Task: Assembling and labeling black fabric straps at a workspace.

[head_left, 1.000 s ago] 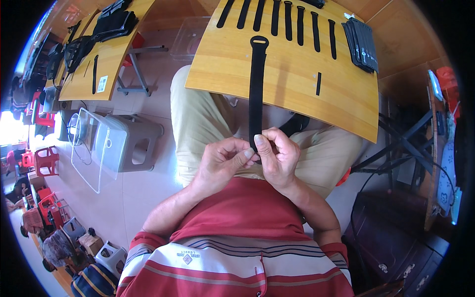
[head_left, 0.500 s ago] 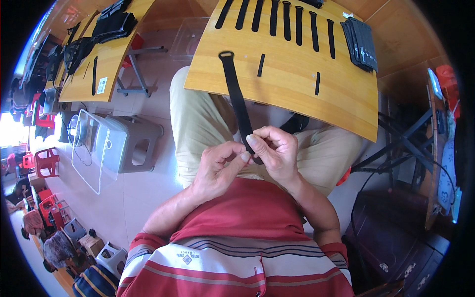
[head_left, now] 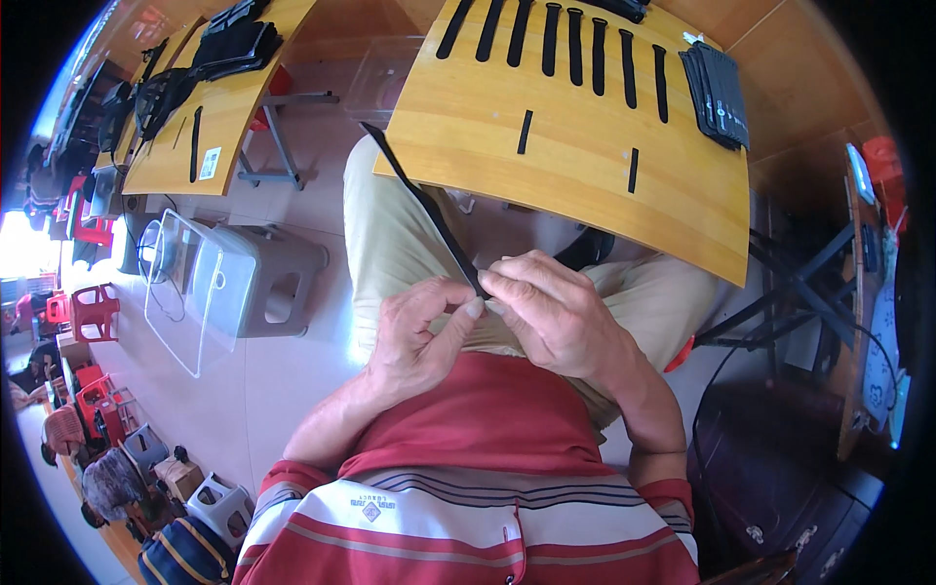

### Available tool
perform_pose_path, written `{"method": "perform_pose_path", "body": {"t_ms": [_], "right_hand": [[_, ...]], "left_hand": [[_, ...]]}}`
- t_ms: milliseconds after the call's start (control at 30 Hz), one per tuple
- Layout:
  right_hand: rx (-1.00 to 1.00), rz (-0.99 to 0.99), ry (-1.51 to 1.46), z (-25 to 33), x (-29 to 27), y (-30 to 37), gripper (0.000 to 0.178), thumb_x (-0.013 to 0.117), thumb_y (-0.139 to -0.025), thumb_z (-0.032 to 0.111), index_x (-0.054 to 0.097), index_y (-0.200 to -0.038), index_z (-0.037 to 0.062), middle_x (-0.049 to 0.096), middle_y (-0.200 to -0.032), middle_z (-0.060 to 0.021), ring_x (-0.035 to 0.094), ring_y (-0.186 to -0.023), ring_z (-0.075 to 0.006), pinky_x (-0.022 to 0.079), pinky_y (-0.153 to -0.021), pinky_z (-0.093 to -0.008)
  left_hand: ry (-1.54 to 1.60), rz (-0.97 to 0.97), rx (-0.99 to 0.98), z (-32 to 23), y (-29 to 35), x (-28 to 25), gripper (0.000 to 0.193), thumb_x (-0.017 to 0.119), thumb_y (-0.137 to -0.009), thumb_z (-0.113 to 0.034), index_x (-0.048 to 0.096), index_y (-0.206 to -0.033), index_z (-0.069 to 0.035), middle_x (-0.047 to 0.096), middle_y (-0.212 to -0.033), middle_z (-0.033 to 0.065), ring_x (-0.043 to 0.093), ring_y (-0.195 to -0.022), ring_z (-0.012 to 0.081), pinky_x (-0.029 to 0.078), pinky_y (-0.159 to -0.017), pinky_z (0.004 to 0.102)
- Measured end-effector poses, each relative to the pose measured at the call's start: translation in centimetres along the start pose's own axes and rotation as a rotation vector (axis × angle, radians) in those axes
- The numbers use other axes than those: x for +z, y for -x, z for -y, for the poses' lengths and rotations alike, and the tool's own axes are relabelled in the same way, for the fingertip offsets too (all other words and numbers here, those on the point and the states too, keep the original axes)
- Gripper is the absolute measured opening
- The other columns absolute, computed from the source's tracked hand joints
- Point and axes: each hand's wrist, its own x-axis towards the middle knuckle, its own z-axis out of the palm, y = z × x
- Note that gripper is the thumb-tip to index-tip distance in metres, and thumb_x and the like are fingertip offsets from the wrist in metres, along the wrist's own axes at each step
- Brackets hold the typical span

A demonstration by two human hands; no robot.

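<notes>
Above my lap, a long black strap [head_left: 429,207] runs up and to the left from my fingers, seen nearly edge-on. My left hand [head_left: 419,333] pinches its lower end between thumb and forefinger. Right beside it, my right hand [head_left: 558,310] is closed on the same end, its fingertips almost touching the left ones. The fingers hide the strap's lower tip. On the wooden table [head_left: 463,127] ahead lie several black straps [head_left: 574,49] in a spread row. Two short black strips, a left one [head_left: 526,132] and a right one [head_left: 634,171], lie nearer the front edge.
A stack of flat black packages [head_left: 717,97] sits at the table's right side. To my left stand a grey plastic stool [head_left: 261,283], a clear plastic panel [head_left: 177,312] and a second table [head_left: 229,122] with black goods. A dark case [head_left: 760,439] is at lower right.
The strap has turned edge-on and its far end has swung left and slightly down. My right hand has rolled over, showing more of its back. The view has shifted slightly.
</notes>
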Motion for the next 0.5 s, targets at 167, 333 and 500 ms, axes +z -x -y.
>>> {"method": "perform_pose_path", "body": {"t_ms": [167,333,500], "right_hand": [[-0.153,0.035,0.379,0.22,0.46,0.36,0.023,0.069,-0.08,0.004,0.066,-0.1,-0.0072,0.065,-0.091,-0.0163,0.067,-0.084,-0.0299,0.061,-0.076,-0.0366],[-0.204,0.04,0.493,0.48,0.89,0.47,0.025,0.069,-0.074,0.001,0.063,-0.096,-0.0051,0.064,-0.085,-0.013,0.069,-0.077,-0.0275,0.061,-0.072,-0.0341],[-0.14,0.012,0.279,-0.36,0.82,0.88,0.024,0.068,-0.067,-0.004,0.059,-0.089,-0.0024,0.06,-0.077,-0.0114,0.065,-0.066,-0.026,0.053,-0.054,-0.0328]], "left_hand": [[-0.169,-0.031,0.094,-0.09,-0.23,-0.1,0.008,0.071,-0.084,0.003,0.065,-0.09,0.001,0.065,-0.078,0.0134,0.066,-0.068,0.0272,0.05,-0.059,0.033],[-0.233,-0.065,0.176,-0.02,0.09,0.36,0.011,0.072,-0.08,0.004,0.064,-0.089,0.002,0.065,-0.077,0.0139,0.066,-0.066,0.0295,0.05,-0.057,0.0346],[-0.201,-0.044,0.197,-0.22,0.1,0.39,0.012,0.071,-0.079,0.005,0.063,-0.088,0.003,0.065,-0.076,0.0145,0.066,-0.066,0.0301,0.051,-0.058,0.0351]]}}
